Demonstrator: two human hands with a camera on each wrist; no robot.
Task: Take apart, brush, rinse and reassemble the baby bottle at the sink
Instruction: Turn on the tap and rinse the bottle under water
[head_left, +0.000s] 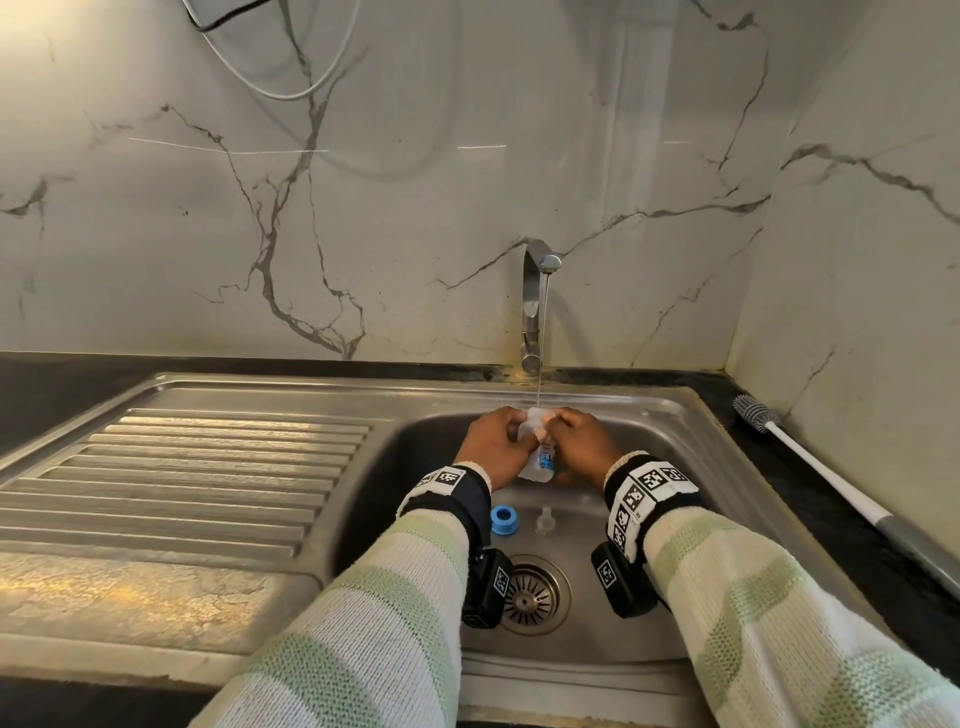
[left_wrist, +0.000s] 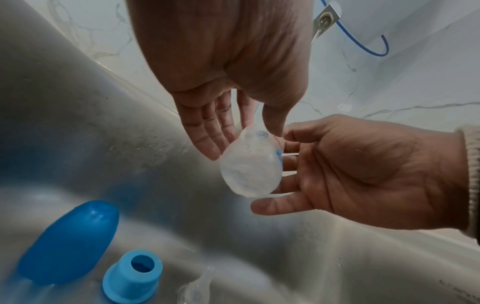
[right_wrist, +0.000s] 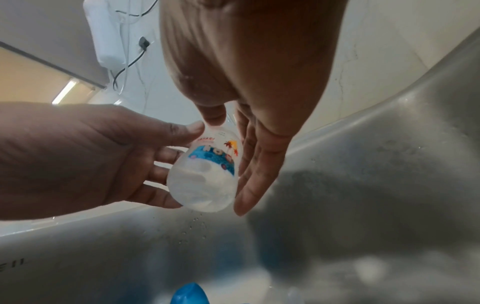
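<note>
The clear baby bottle (head_left: 537, 453), with a blue printed picture, hangs tilted under the running tap (head_left: 536, 291), its neck up in the stream. My left hand (head_left: 500, 437) holds it from the left, thumb on the front and fingers behind. My right hand (head_left: 574, 439) holds it from the right, thumb near the neck and fingers straight along the side. The left wrist view shows the bottle's (left_wrist: 250, 172) round base; the right wrist view shows the bottle's (right_wrist: 205, 176) picture. On the basin floor lie the blue ring (head_left: 503, 519), the clear nipple (head_left: 544, 519) and the blue cap (left_wrist: 70, 242).
The steel sink (head_left: 727, 519) has a drain (head_left: 530, 595) near me and a ribbed drainboard (head_left: 208, 478) on the left. A bottle brush (head_left: 810, 457) with a white handle lies on the dark counter to the right. Marble walls close the back and right.
</note>
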